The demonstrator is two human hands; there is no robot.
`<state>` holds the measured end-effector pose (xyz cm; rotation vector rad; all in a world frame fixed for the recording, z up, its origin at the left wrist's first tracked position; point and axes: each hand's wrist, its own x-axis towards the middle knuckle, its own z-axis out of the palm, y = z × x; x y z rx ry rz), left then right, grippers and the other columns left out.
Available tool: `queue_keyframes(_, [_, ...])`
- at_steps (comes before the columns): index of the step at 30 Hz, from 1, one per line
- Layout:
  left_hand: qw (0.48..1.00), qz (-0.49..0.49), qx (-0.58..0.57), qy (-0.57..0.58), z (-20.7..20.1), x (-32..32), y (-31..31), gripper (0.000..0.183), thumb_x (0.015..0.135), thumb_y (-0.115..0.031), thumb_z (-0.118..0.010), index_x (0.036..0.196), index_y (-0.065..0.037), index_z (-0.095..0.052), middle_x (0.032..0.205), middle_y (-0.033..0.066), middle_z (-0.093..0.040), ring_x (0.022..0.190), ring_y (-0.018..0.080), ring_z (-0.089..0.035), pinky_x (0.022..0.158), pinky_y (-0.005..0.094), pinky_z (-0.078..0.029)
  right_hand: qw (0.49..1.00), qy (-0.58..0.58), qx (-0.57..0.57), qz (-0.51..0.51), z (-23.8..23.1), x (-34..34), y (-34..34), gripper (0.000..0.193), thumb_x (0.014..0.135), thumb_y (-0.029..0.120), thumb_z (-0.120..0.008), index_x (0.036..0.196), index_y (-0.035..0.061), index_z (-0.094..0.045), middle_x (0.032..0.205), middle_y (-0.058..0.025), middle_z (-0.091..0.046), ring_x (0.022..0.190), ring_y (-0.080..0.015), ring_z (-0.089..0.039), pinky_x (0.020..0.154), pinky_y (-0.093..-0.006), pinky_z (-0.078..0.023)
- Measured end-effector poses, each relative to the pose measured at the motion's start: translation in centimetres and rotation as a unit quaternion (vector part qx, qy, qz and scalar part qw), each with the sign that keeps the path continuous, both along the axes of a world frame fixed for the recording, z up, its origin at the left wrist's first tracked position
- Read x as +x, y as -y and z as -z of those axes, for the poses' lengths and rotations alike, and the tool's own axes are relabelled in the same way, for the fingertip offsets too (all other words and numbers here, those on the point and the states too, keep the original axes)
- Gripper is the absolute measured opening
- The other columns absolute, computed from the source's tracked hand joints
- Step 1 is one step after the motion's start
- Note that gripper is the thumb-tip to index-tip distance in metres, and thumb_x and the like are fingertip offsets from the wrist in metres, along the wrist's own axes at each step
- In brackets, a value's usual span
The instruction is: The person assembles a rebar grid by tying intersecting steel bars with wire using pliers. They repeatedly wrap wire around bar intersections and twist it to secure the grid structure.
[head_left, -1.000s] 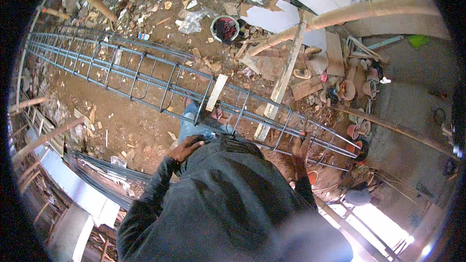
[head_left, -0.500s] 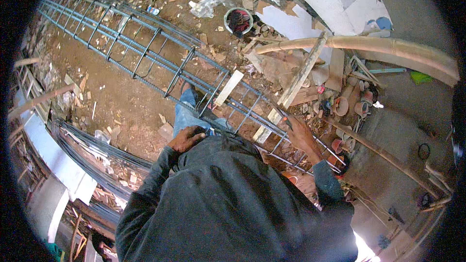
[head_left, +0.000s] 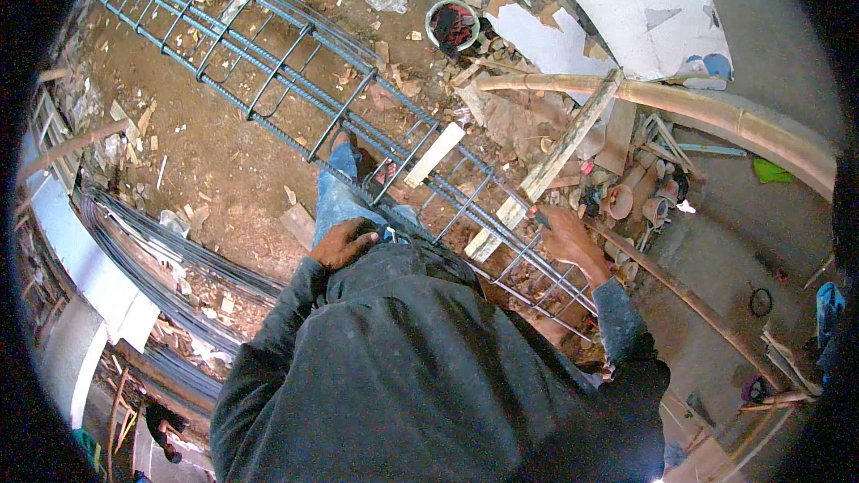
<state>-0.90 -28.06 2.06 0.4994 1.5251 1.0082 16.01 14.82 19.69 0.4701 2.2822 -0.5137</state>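
A long rebar cage [head_left: 250, 114] of blue-grey rods and square stirrups runs from the far left down to the right, across the front of my legs. My right hand [head_left: 573, 240] is closed on a slim tool [head_left: 540, 216] with an orange and black handle, beside the cage's near right end. The tool's working end is too small to make out. My left hand [head_left: 344, 243] lies on my upper leg with its fingers laid out, holding nothing. A pale wood strip [head_left: 435, 155] lies across the cage, and a wooden board [head_left: 488, 240] sits under its rods.
A bamboo pole [head_left: 680, 94] and a plank [head_left: 573, 139] stand ahead right. A bucket of dark stuff [head_left: 452, 27] sits beyond the cage. Bundled steel rods [head_left: 188, 250] lie to the left. Several pots [head_left: 619, 201] and rubble lie at right. Something blue [head_left: 829, 315] shows at the right edge.
My right hand has shifted slightly up and right with the tool. The view has turned a little, and something blue has come in at the right edge. My left hand stays on my leg.
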Motion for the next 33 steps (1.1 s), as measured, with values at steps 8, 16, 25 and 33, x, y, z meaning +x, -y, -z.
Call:
queue_keyframes(8, [0.999, -0.017, 0.004, 0.033, 0.7, 0.0, 0.0, 0.047, 0.101, -0.041, -0.058, 0.122, 0.000, -0.065, 0.117, 0.0225, -0.069, 0.111, 0.0363, -0.064, 0.098, 0.0447, -0.048, 0.999, 0.037, -0.014, -0.023, -0.8, -2.1, -0.2, 0.041, 0.084, 0.006, -0.062, 0.125, 0.0057, -0.065, 0.113, -0.0270, -0.068, 0.109, -0.0459, -0.064, 0.094, -0.0536, -0.051])
queue_keyframes(16, [1.000, -0.016, -0.005, -0.012, 2.0, 0.4, 0.0, 0.047, 0.102, -0.043, -0.057, 0.121, -0.001, -0.065, 0.113, 0.0172, -0.070, 0.106, 0.0304, -0.065, 0.097, 0.0424, -0.049, 0.991, 0.113, -0.025, -0.068, -0.9, -4.6, -1.1, 0.039, 0.086, 0.012, -0.063, 0.125, 0.0060, -0.063, 0.114, -0.0248, -0.069, 0.107, -0.0440, -0.065, 0.092, -0.0524, -0.052])
queue_keyframes(25, [0.995, 0.078, 0.010, -0.058, 6.0, 0.7, -1.1, 0.051, 0.098, -0.051, -0.057, 0.111, -0.003, -0.067, 0.105, 0.0217, -0.071, 0.101, 0.0420, -0.067, 0.088, 0.0500, -0.051, 0.977, 0.176, -0.092, -0.077, -1.7, -8.1, -2.2, 0.035, 0.100, 0.029, -0.057, 0.124, 0.0046, -0.059, 0.117, -0.0238, -0.067, 0.114, -0.0426, -0.063, 0.095, -0.0508, -0.050])
queue_keyframes(33, [0.970, 0.123, -0.047, -0.206, 14.3, 4.8, -5.8, 0.041, 0.092, -0.047, -0.060, 0.090, -0.007, -0.069, 0.085, 0.0189, -0.070, 0.081, 0.0423, -0.067, 0.069, 0.0549, -0.050, 0.982, 0.167, -0.034, -0.084, -0.6, -6.2, -1.8, 0.053, 0.105, 0.043, -0.051, 0.132, -0.0025, -0.044, 0.109, -0.0271, -0.063, 0.096, -0.0355, -0.070, 0.086, -0.0485, -0.052])
